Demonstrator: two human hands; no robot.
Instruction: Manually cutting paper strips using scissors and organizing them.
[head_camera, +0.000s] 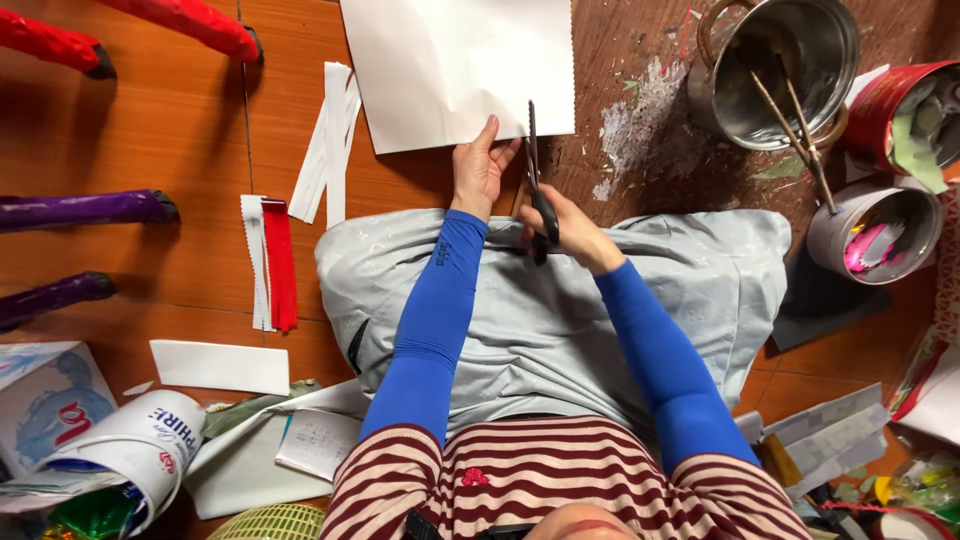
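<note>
White paper sheet (450, 65) is lying flat on the wooden floor (180, 130), its near edge just ahead of the person's knees. Left hand (478, 170) is pressing down on that near edge, fingers spread flat, not gripping anything. Right hand (570, 232) is closed around the handles of black scissors (538, 185); blades are pointing away from the body and biting into the sheet's near edge, just right of the left hand. Both arms are wearing blue sleeves (435, 320) and resting over a grey cloth (560, 320) covering the lap. White paper strips (328, 140) are lying left of the sheet; a red strip (279, 262) is sitting on another white one nearer the knee. Metal pot (785, 70) with sticks is standing far right, well apart from the hands.
</note>
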